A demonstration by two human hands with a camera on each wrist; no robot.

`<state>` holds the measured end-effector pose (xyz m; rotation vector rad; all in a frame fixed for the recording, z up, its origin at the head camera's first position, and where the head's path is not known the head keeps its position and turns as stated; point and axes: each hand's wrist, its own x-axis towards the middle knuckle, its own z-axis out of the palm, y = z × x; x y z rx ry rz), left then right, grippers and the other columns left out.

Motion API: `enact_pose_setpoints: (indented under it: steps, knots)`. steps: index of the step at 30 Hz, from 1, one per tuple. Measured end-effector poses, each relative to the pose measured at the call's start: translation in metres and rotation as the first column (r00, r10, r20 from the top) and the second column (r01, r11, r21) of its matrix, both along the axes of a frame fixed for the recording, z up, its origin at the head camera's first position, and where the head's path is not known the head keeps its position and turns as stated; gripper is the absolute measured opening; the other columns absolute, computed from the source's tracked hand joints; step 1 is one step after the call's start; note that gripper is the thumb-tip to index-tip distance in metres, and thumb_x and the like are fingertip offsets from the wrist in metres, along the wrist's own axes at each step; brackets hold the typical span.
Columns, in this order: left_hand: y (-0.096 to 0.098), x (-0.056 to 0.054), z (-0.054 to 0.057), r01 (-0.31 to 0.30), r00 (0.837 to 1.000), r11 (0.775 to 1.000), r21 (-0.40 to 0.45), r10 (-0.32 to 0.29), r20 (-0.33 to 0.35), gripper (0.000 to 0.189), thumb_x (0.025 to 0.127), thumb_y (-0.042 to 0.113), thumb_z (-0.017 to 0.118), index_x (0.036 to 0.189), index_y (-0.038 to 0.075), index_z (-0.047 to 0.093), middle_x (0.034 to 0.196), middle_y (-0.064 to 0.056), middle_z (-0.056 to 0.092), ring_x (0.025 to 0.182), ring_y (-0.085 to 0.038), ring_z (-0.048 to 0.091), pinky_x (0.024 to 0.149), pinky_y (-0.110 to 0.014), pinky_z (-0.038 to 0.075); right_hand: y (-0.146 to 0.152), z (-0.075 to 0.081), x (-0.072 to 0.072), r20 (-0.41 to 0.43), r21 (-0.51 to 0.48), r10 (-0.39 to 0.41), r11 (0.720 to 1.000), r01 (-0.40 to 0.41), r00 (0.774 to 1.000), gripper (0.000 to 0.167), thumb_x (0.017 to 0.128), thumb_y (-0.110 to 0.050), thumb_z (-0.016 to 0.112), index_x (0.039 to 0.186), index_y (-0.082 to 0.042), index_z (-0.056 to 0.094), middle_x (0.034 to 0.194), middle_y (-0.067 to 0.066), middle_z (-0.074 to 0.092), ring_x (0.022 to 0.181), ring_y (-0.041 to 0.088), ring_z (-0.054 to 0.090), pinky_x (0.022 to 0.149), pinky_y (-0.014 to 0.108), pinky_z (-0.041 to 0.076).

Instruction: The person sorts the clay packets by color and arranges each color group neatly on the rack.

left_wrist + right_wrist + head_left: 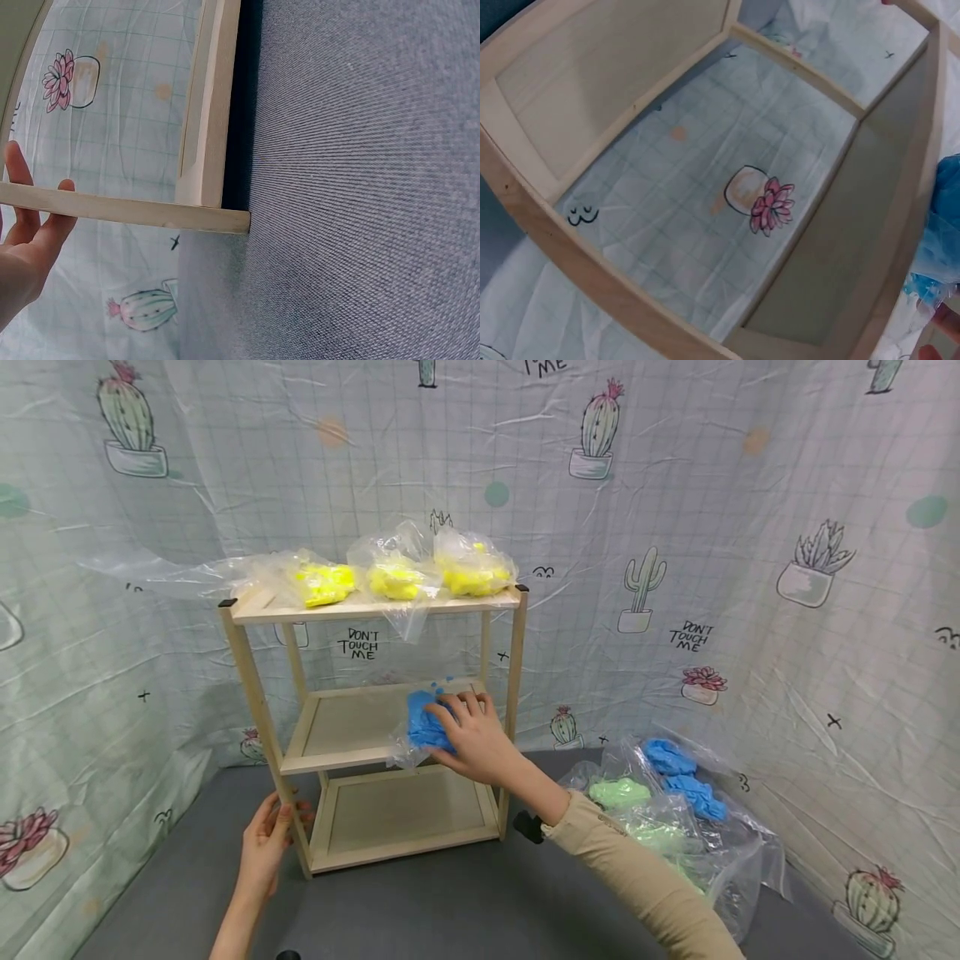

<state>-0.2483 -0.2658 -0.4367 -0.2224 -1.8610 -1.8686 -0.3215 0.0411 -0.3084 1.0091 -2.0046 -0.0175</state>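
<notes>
A wooden three-tier shelf (390, 758) stands on the dark grey surface. My right hand (472, 735) grips a clear plastic bag of blue lumpy material (429, 720) at the front of the middle tier, towards its right side. That blue bag (943, 225) and a few fingertips show at the right edge of the right wrist view. Low on the shelf, my left hand (267, 839) holds the front left post (127, 211), with fingers behind it and the thumb in front. Whether the bag's underside touches the tier is hidden.
Three clear bags with yellow contents (396, 578) lie along the top tier. On the surface at right is a pile of clear bags with green contents (618, 792) and blue contents (693, 795). Cactus-print sheeting (637, 510) hangs behind and at both sides.
</notes>
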Motion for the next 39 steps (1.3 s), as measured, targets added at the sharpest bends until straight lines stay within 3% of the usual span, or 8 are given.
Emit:
enact_pose_setpoints:
  steps: [8, 15, 19, 23, 29, 34, 39]
  knots:
    - [0.0, 0.0, 0.0, 0.002, 1.0, 1.0, 0.0, -0.002, 0.008, 0.025, 0.095, 0.015, 0.039, 0.117, 0.02, 0.05, 0.088, 0.016, 0.065, 0.077, 0.0, 0.063, 0.061, -0.02, 0.047, -0.01, -0.004, -0.008, 0.008, 0.031, -0.055, 0.998, 0.055, 0.998, 0.051, 0.088, -0.047, 0.048, 0.127, -0.016, 0.04, 0.125, 0.008, 0.046, 0.103, 0.024, 0.048, 0.084, 0.044, 0.035]
    - [0.0, 0.001, -0.001, 0.005, 1.0, 1.0, 0.019, -0.005, 0.007, 0.025, 0.095, 0.014, 0.039, 0.116, 0.021, 0.05, 0.087, 0.015, 0.065, 0.077, 0.001, 0.064, 0.062, -0.019, 0.048, -0.012, -0.015, -0.007, 0.072, -0.007, -0.015, 1.0, 0.015, 0.997, 0.054, 0.095, -0.046, 0.015, 0.132, -0.015, 0.039, 0.126, 0.013, 0.044, 0.106, 0.024, 0.049, 0.082, 0.044, 0.036]
    - [0.0, 0.001, -0.001, 0.008, 1.0, 1.0, 0.02, -0.008, 0.001, 0.025, 0.095, 0.014, 0.039, 0.116, 0.021, 0.05, 0.088, 0.015, 0.065, 0.077, 0.001, 0.064, 0.062, -0.019, 0.048, -0.009, -0.022, -0.007, 0.07, -0.023, -0.001, 1.0, 0.003, 0.998, 0.057, 0.096, -0.045, 0.007, 0.135, -0.015, 0.035, 0.122, 0.013, 0.042, 0.104, 0.022, 0.05, 0.081, 0.045, 0.036]
    - [0.0, 0.001, -0.001, 0.013, 1.0, 1.0, 0.027, -0.013, -0.004, 0.025, 0.095, 0.013, 0.039, 0.116, 0.02, 0.051, 0.088, 0.014, 0.065, 0.078, 0.0, 0.064, 0.062, -0.02, 0.048, -0.004, -0.026, -0.005, 0.056, -0.028, -0.006, 1.0, 0.007, 0.998, 0.052, 0.097, -0.043, 0.012, 0.137, -0.016, 0.032, 0.127, 0.011, 0.042, 0.111, 0.025, 0.045, 0.083, 0.045, 0.035]
    - [0.001, 0.0, -0.001, 0.017, 1.0, 0.999, 0.03, -0.017, -0.004, 0.025, 0.095, 0.014, 0.039, 0.115, 0.02, 0.051, 0.088, 0.015, 0.066, 0.078, 0.001, 0.064, 0.062, -0.019, 0.048, 0.006, -0.034, 0.003, 0.049, -0.016, 0.027, 1.0, -0.026, 0.998, 0.049, 0.098, -0.036, 0.029, 0.139, -0.011, 0.028, 0.14, 0.017, 0.032, 0.117, 0.027, 0.04, 0.084, 0.046, 0.036]
    - [0.001, -0.001, 0.0, 0.024, 1.0, 0.999, 0.03, -0.023, -0.018, 0.025, 0.095, 0.013, 0.038, 0.115, 0.019, 0.051, 0.088, 0.014, 0.065, 0.078, 0.0, 0.064, 0.062, -0.018, 0.048, 0.011, -0.041, 0.005, 0.011, -0.026, 0.079, 0.997, -0.078, 0.997, 0.051, 0.095, -0.033, 0.039, 0.137, -0.006, 0.031, 0.137, 0.02, 0.032, 0.112, 0.023, 0.047, 0.085, 0.046, 0.036]
    - [0.001, -0.001, 0.0, 0.015, 1.0, 0.999, 0.03, -0.014, -0.012, 0.025, 0.095, 0.012, 0.038, 0.115, 0.019, 0.051, 0.088, 0.014, 0.065, 0.078, 0.0, 0.064, 0.063, -0.019, 0.048, 0.01, -0.04, 0.006, -0.015, -0.024, 0.089, 0.996, -0.09, 0.996, 0.05, 0.092, -0.031, 0.047, 0.136, -0.008, 0.035, 0.133, 0.016, 0.039, 0.12, 0.028, 0.041, 0.087, 0.047, 0.036]
